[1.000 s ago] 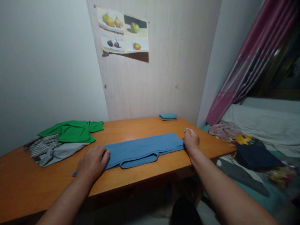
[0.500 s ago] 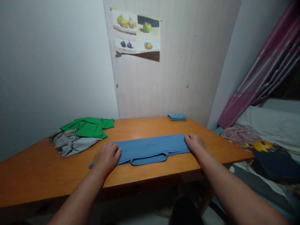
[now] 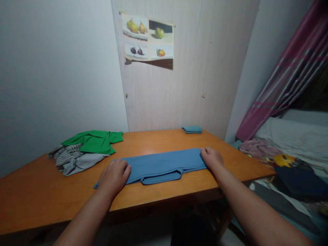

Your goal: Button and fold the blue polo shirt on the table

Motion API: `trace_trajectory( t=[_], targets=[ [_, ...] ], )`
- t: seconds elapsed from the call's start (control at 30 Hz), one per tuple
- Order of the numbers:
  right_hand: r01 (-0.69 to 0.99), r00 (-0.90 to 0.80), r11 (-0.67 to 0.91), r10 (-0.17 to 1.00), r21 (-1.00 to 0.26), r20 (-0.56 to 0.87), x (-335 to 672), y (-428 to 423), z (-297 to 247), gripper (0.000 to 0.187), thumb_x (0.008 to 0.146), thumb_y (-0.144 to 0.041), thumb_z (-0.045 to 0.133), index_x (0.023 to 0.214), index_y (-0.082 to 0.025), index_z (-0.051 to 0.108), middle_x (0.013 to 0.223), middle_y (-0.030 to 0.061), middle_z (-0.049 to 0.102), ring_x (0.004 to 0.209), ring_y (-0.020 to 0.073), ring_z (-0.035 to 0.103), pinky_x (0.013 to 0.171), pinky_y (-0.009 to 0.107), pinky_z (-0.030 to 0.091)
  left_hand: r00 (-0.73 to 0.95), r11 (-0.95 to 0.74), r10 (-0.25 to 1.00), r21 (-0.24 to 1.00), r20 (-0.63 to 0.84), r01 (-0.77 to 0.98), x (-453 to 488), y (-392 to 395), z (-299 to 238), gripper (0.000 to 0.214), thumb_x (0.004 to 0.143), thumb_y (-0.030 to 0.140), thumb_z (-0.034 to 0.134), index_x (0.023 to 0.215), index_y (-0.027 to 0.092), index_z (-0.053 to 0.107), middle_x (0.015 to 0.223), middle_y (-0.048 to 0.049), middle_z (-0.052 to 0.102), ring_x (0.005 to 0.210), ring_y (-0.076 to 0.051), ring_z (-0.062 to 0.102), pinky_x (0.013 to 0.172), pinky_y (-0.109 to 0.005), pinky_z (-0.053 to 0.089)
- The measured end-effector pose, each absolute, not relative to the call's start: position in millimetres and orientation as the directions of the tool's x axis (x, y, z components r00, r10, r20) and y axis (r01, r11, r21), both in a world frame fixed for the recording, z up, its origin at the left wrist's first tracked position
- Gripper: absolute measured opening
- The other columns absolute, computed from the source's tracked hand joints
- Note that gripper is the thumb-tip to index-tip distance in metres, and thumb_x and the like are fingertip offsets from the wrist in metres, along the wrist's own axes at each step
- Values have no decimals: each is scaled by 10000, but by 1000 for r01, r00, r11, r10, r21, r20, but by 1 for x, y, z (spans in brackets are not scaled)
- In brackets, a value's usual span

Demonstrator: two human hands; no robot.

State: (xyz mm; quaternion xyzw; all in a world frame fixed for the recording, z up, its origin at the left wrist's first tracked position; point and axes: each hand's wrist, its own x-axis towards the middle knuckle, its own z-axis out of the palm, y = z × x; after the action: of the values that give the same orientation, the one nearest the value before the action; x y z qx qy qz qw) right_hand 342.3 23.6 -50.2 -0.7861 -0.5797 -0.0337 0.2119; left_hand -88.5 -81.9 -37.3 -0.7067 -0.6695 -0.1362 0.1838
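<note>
A blue shirt (image 3: pixel 161 162), folded into a long flat strip, lies across the table with its neckband (image 3: pixel 161 177) sticking out at the near edge. Over its left end, my left hand (image 3: pixel 115 175) is closed with the fingers curled on the cloth; a small corner of fabric shows beyond it. At the other end, my right hand (image 3: pixel 211 157) grips the shirt's right edge in a closed hold. The fingertips of both hands are partly hidden.
The wooden table (image 3: pixel 64 201) stands against a wall. On its left lies a loose pile with a green shirt (image 3: pixel 94 141), a striped cloth (image 3: pixel 69 153) and a grey one (image 3: pixel 84 163). A small folded blue-grey cloth (image 3: pixel 192 129) rests at the back right. A cluttered bed (image 3: pixel 289 133) is at right.
The camera view has shifted slightly. Both hands stay at the two ends of the blue shirt, and the shirt keeps its folded shape.
</note>
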Motion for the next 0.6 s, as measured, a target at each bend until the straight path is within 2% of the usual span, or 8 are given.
trace_trajectory(
  t=[0.2,0.6],
  targets=[
    [926,329,-239,892,-294,309,342,24,-50,522,955,-513,300,985,-230,737,991,106,733,872,222,646,632,277,385,70,-47,901,-65,428,997,-89,-81,-37,337,942,423,380,775,224,594,862,-75,632,876,-243,579,738,-331,408],
    [927,316,-220,895,-304,314,344,25,-52,532,940,-530,299,943,-230,739,955,108,725,829,237,624,607,297,353,73,-36,896,-91,438,995,-88,-81,-38,317,949,409,373,791,224,577,885,-78,622,890,-246,571,733,-337,398]
  ],
)
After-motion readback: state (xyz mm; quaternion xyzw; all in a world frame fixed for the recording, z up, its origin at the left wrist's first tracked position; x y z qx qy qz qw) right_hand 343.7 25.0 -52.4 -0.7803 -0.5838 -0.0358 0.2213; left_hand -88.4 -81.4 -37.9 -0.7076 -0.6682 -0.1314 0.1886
